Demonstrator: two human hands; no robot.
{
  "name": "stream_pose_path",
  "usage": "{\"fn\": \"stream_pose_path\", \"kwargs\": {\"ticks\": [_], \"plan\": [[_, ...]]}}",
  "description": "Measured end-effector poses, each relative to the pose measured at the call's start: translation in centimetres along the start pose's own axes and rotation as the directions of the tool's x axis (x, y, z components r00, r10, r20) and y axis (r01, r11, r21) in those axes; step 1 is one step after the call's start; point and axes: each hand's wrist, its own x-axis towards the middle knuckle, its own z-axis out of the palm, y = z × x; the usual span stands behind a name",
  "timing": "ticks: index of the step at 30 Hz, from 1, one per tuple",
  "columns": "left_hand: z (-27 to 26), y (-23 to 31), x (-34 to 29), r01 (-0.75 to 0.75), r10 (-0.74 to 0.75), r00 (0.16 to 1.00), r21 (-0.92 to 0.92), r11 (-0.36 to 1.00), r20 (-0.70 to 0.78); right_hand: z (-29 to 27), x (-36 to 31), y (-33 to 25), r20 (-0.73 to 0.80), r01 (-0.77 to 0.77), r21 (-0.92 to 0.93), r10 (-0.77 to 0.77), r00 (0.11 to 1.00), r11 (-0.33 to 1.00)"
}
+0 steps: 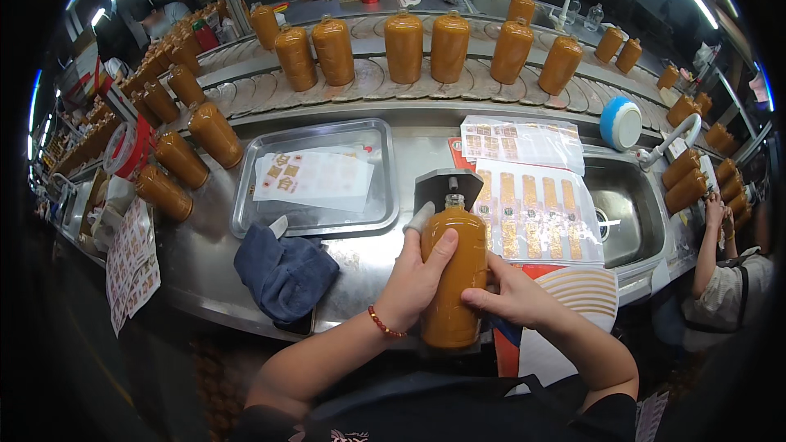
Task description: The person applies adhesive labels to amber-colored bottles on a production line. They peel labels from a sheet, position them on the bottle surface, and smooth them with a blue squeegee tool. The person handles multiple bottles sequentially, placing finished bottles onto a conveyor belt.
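An amber-brown glass bottle (454,278) with a clear neck lies between my two hands, its neck pointing away from me against a dark metal holder (438,186). My left hand (413,274) grips its left side, thumb on the front and a pale cover on one fingertip. From the right, my right hand (516,290) holds the lower side, its thumb resting on the glass. The fingers behind the bottle are hidden. Just right of it are sheets of gold decals (536,213). A dark blue cloth (282,274) lies crumpled to the left.
A metal tray (385,188) holds printed decal sheets (315,176). Several brown bottles (404,47) stand along a slatted conveyor (368,82). At right are a sink (626,205), a faucet (675,139) and a blue-white tape roll (621,123). Co-workers sit across and at far right.
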Motion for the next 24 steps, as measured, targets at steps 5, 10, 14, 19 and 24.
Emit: {"fn": "stream_pose_path", "kwargs": {"ticks": [5, 10, 14, 19, 24], "plan": [[-0.4, -0.5, 1.4, 0.005, -0.004, 0.996, 0.008, 1.0, -0.094, -0.3, 1.1, -0.5, -0.029, -0.027, 0.008, 0.027, 0.999, 1.0], [-0.8, -0.2, 2.4, 0.005, -0.004, 0.998, 0.011, 1.0, -0.061, -0.3, 1.7, -0.6, -0.08, 0.058, 0.019, -0.056, 0.995, 0.998], [-0.1, -0.3, 2.5, -0.07, 0.069, 0.995, -0.02, 0.997, -0.071, -0.2, 2.1, 1.3, -0.173, 0.137, -0.164, -0.165, 0.971, 0.977], [-0.8, 0.1, 2.0, -0.078, 0.087, 0.992, 0.096, 0.992, -0.095, -3.6, -3.0, 0.5, -0.445, 0.095, -0.323, -0.24, 0.863, 0.941], [-3.0, -0.6, -0.3, -0.196, 0.214, 0.972, 0.17, 0.966, -0.101, -14.6, -15.8, 8.0, -0.839, -0.109, -0.095, -0.02, 0.544, 0.99]]}}
